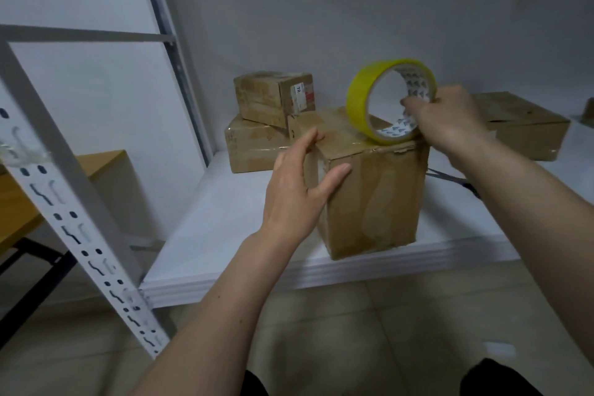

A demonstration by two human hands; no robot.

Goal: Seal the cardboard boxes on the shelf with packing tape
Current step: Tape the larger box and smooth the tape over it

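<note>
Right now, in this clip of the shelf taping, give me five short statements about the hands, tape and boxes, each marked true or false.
1. The right hand holds the yellow tape roll on top of the front box. True.
2. The left hand hangs free of the front box. False: it rests on the box's left top corner.
3. A small box is stacked on a larger box behind. True.
4. The tape roll lies flat on the shelf. False: it stands on edge on the box.
5. A flat box lies at the right. True.
</note>
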